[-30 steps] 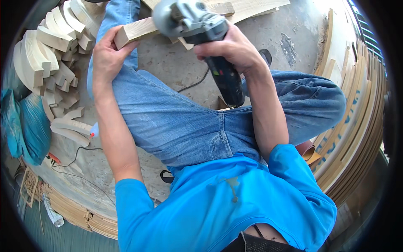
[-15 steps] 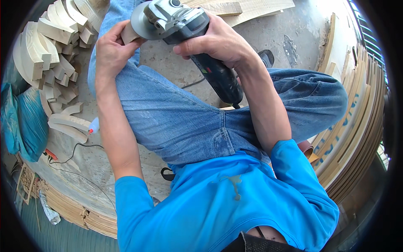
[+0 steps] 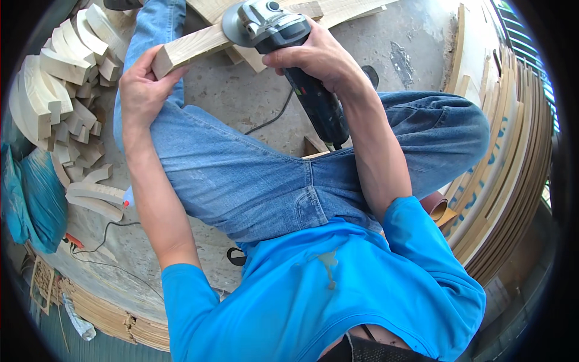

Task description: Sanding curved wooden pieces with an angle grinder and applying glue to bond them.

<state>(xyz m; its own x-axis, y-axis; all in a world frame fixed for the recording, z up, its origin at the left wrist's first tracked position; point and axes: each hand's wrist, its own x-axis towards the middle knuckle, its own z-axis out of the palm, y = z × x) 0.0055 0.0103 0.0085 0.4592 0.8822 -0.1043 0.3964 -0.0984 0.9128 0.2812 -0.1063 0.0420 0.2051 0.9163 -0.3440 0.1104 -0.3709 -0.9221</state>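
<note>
A pale, straight-sided block of wood (image 3: 194,48) with a squared near end and grain streaking its upper face lies aslant over the seated person's left leg. Its far end runs up to the round grey disc (image 3: 237,26) of an angle grinder with a silvery metal head and a long black body (image 3: 316,105) (whether disc and wood actually touch, I cannot tell from this angle). A dark, smooth power cable (image 3: 274,121) curves over the grey, scuffed concrete floor (image 3: 220,105) beside the grinder.

The left hand (image 3: 143,87) is clamped on the block's near end, thumb along one side and fingers around the other, its forearm reaching almost straight up. The right hand (image 3: 329,60) is closed around the grinder just behind its head, thumb stretched leftward across the casing; that forearm leans inward from a bent elbow, and the black body slopes down beside it toward the lap.

The blue denim jeans (image 3: 235,169) are faded and creased, the bright blue shirt (image 3: 344,277) blotched with a brownish stain. To the left sits a jumbled heap of curved, pale wooden pieces (image 3: 67,72), with a crinkled blue plastic bag (image 3: 42,202) near it.
</note>
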